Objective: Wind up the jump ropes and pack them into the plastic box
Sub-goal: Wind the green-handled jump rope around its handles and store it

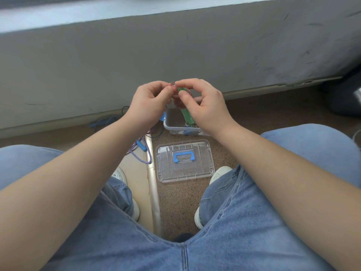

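Note:
Both hands meet in front of me above the clear plastic box (170, 127). My left hand (148, 102) and my right hand (205, 106) pinch a jump rope with a green handle (186, 114) and clear, reddish cord coiled at its top. The handle hangs down toward the box. The box stands on the floor with blue clips, and small items lie inside it. Its clear lid (184, 160) with a blue handle lies flat on the floor nearer to me. A purple braided jump rope (145, 153) with a blue handle lies left of the lid.
Another blue rope (103, 121) lies by the grey wall's skirting at the left. A metal floor strip (154, 188) runs between my feet. My knees in jeans and white shoes frame the floor space. A dark object (345, 96) sits at the far right.

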`<act>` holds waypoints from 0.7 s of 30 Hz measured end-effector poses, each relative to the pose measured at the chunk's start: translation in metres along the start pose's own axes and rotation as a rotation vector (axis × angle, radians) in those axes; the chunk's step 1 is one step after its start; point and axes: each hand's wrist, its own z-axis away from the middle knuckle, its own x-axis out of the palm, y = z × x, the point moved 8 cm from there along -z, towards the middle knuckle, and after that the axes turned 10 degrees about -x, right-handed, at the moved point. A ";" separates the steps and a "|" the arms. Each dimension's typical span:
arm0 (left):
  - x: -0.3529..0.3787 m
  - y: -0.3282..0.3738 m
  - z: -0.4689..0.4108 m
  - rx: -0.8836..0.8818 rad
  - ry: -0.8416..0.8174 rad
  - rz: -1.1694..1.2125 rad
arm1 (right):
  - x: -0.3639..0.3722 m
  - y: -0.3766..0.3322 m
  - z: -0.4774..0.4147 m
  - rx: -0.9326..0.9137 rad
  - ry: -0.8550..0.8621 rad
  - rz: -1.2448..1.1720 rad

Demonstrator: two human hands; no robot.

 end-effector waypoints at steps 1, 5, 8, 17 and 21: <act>0.000 0.000 0.000 0.010 -0.008 0.005 | 0.000 0.002 0.000 0.011 0.001 -0.005; 0.004 -0.001 0.005 0.016 -0.021 0.015 | -0.001 0.013 -0.002 0.071 0.006 -0.038; 0.002 -0.004 0.007 -0.014 0.049 0.071 | 0.000 0.018 -0.003 0.098 0.007 -0.008; -0.001 0.032 0.017 0.498 0.219 -0.524 | 0.008 0.021 -0.001 0.151 -0.103 -0.079; -0.005 0.033 0.016 0.552 0.282 -0.532 | 0.012 0.020 0.000 0.158 -0.145 -0.055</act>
